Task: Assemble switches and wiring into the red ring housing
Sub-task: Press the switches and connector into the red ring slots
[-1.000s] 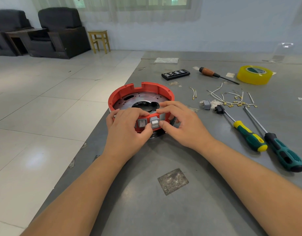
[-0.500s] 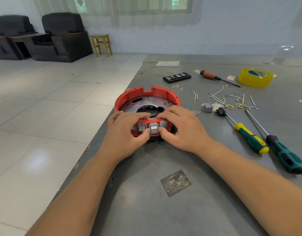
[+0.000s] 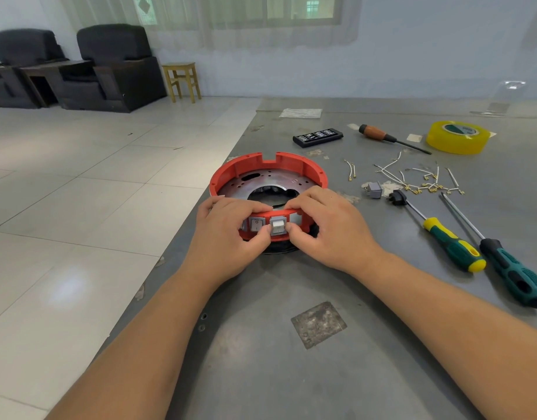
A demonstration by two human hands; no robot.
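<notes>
The red ring housing (image 3: 268, 168) sits near the left edge of the grey table, a perforated metal plate inside it. My left hand (image 3: 228, 237) and my right hand (image 3: 328, 228) both grip its near wall, fingers curled over the rim. Between my two thumbs a grey rocker switch (image 3: 277, 226) sticks partly out of its slot in the wall. A second grey switch (image 3: 257, 224) sits flush just left of it. Right of the housing lie a loose grey switch (image 3: 374, 189), a black switch (image 3: 396, 197) and several short white wires with brass terminals (image 3: 419, 180).
Two screwdrivers lie at the right, one yellow-green (image 3: 452, 247), one dark teal (image 3: 513, 274). Farther back are a wooden-handled screwdriver (image 3: 379, 135), a black bit case (image 3: 318, 137) and a yellow tape roll (image 3: 458, 137). The table edge runs close on the left, tiled floor beyond.
Both hands stay on the housing's near wall with the thumbs at the protruding switch. The camera has shifted, so the housing sits a little more to the right in view.
</notes>
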